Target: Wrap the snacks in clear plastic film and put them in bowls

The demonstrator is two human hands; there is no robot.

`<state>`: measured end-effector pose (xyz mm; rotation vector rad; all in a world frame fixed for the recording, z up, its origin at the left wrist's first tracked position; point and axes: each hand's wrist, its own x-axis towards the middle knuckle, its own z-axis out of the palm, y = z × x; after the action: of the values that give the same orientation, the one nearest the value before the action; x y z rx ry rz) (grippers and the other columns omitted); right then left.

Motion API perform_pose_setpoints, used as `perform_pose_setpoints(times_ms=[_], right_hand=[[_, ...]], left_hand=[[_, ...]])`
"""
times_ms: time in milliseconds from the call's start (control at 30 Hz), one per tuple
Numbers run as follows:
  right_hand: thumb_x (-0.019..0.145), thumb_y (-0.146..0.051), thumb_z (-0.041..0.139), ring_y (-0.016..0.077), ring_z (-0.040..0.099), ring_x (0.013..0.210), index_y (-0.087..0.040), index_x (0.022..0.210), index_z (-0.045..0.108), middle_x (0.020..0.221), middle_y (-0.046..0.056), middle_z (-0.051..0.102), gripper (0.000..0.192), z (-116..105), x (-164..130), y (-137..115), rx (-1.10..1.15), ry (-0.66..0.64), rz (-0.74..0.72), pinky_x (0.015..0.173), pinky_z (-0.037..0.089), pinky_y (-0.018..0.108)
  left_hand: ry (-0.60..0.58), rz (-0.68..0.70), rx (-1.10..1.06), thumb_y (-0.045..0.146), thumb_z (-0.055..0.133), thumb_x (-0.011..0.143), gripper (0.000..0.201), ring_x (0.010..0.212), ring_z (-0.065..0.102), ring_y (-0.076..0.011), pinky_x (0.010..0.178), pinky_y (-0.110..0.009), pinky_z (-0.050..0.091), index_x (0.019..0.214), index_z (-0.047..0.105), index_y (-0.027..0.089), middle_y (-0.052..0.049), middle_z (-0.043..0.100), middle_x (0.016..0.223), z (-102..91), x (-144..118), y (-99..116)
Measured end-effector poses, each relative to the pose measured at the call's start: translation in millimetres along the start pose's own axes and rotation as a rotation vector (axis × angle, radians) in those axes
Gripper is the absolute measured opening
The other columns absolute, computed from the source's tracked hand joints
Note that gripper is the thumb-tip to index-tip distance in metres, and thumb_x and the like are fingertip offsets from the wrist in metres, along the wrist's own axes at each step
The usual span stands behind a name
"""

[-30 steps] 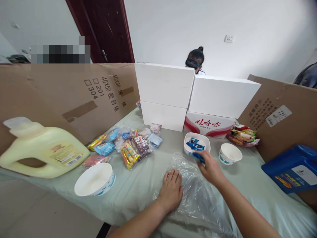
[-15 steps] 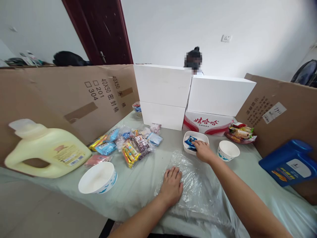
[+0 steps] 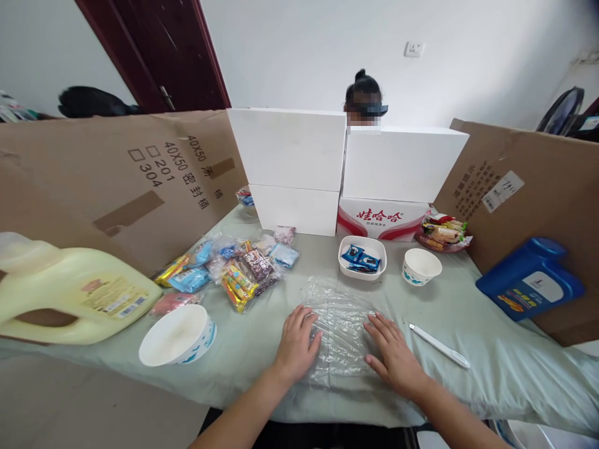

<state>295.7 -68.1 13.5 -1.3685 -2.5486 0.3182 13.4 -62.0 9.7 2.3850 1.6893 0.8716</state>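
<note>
A clear plastic bag (image 3: pixel 339 337) lies flat on the cloth-covered table in front of me. On its left edge rests my left hand (image 3: pixel 297 342), fingers stretched out. My right hand (image 3: pixel 392 352) lies spread on the bag's right edge, holding nothing. Beyond the bag, a white square bowl (image 3: pixel 343 267) contains several small blue packets (image 3: pixel 362 259). To the right of my right hand is a white utility knife (image 3: pixel 440 346). A white paper bowl (image 3: pixel 422 268) with a blue pattern stands beside the square bowl.
Snack packets (image 3: pixel 246 268) are heaped at left, near a larger paper bowl (image 3: pixel 175 337) and a yellow jug (image 3: pixel 88 299). A blue bottle (image 3: pixel 528 280) leans at right. White boxes (image 3: pixel 292 153) and cardboard panels (image 3: pixel 116 168) wall the table; a person (image 3: pixel 364 100) is behind.
My right hand has left the blue packets in the square bowl and come back onto the bag's right edge. The utility knife now shows. The view has shifted slightly.
</note>
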Motion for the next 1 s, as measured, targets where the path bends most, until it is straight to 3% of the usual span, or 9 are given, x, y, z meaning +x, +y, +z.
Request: perform_pose_setpoints(times_ms=[133, 200, 267, 333, 500, 667, 833, 900, 1000], right_hand=[[0.082, -0.051, 0.063, 0.0308, 0.029, 0.139, -0.024, 0.144, 0.037, 0.151, 0.011, 0.036, 0.073, -9, -34, 2, 0.098, -0.072, -0.152, 0.112, 0.031, 0.049], [0.088, -0.039, 0.058, 0.0283, 0.039, 0.134, -0.026, 0.139, 0.043, 0.144, 0.009, 0.045, 0.055, -7, -50, -2, 0.115, -0.079, -0.144, 0.11, 0.034, 0.048], [0.094, -0.026, 0.045, 0.0237, 0.052, 0.121, -0.026, 0.124, 0.055, 0.129, 0.008, 0.059, 0.032, -6, -62, -7, 0.167, -0.057, -0.107, 0.103, 0.041, 0.043], [0.096, -0.023, 0.038, 0.0198, 0.061, 0.102, -0.025, 0.108, 0.06, 0.109, 0.006, 0.067, 0.025, -9, -68, -12, 0.271, -0.064, -0.059, 0.09, 0.047, 0.036], [0.096, -0.034, 0.038, 0.0148, 0.063, 0.075, -0.024, 0.094, 0.057, 0.081, 0.0, 0.065, 0.021, -27, -54, -11, 0.622, -0.076, 0.242, 0.069, 0.048, 0.026], [0.094, -0.04, 0.037, 0.0169, 0.064, 0.079, -0.023, 0.096, 0.055, 0.084, 0.002, 0.066, 0.025, -18, -15, 3, 0.696, 0.066, 0.372, 0.073, 0.049, 0.03], [0.079, -0.041, 0.059, 0.0255, 0.059, 0.102, -0.021, 0.117, 0.057, 0.118, 0.012, 0.06, 0.043, -2, 23, 8, 0.407, 0.269, 0.427, 0.09, 0.046, 0.042], [0.069, -0.038, 0.069, 0.0321, 0.051, 0.116, -0.019, 0.109, 0.062, 0.124, 0.016, 0.057, 0.045, 1, 37, 9, 0.323, 0.282, 0.434, 0.099, 0.039, 0.048], [0.065, -0.026, 0.069, 0.0305, 0.051, 0.118, -0.021, 0.084, 0.065, 0.12, 0.012, 0.061, 0.021, 2, 53, 11, 0.329, 0.239, 0.38, 0.101, 0.038, 0.045]], left_hand=[[-0.219, 0.246, -0.098, 0.03, 0.064, 0.081, 0.028, 0.115, 0.051, -0.029, 0.102, -0.049, 0.042, 0.106, 0.06, 0.02, -0.009, 0.06, 0.112, -32.6, -22, -7], [-0.346, 0.304, -0.105, 0.034, 0.073, 0.072, 0.048, 0.121, 0.047, -0.0321, 0.103, -0.052, 0.04, 0.116, 0.057, 0.021, -0.01, 0.058, 0.122, -42.6, -35, -12], [-0.408, 0.307, -0.123, 0.027, 0.069, 0.076, 0.041, 0.126, 0.045, -0.0308, 0.105, -0.05, 0.04, 0.115, 0.058, 0.023, -0.009, 0.058, 0.126, -49.9, -45, -16], [-0.446, 0.277, -0.201, 0.016, 0.056, 0.084, 0.021, 0.123, 0.048, -0.0248, 0.105, -0.042, 0.041, 0.102, 0.062, 0.025, -0.005, 0.062, 0.12, -57.1, -50, -17], [-0.509, -0.046, -0.445, 0.019, 0.043, 0.09, 0.016, 0.08, 0.062, -0.015, 0.075, -0.024, 0.049, 0.087, 0.058, 0.021, -0.002, 0.067, 0.089, -70.0, -26, -11], [-0.397, -0.189, -0.373, 0.02, 0.045, 0.086, 0.013, 0.062, 0.057, -0.0143, 0.062, -0.023, 0.043, 0.083, 0.058, 0.02, 0.002, 0.06, 0.068, -47.4, 30, -16], [-0.284, -0.004, -0.251, 0.013, 0.049, 0.081, 0.014, 0.082, 0.06, -0.0174, 0.077, -0.028, 0.047, 0.085, 0.061, 0.02, -0.002, 0.065, 0.085, -5.9, 62, -18], [-0.244, 0.095, -0.224, 0.011, 0.051, 0.08, 0.015, 0.094, 0.059, -0.0191, 0.085, -0.031, 0.048, 0.086, 0.061, 0.02, -0.005, 0.065, 0.097, 7.3, 62, -16], [-0.191, 0.144, -0.113, 0.01, 0.051, 0.082, 0.015, 0.105, 0.057, -0.0223, 0.092, -0.038, 0.047, 0.087, 0.061, 0.02, -0.007, 0.063, 0.115, 19.2, 54, -14]])
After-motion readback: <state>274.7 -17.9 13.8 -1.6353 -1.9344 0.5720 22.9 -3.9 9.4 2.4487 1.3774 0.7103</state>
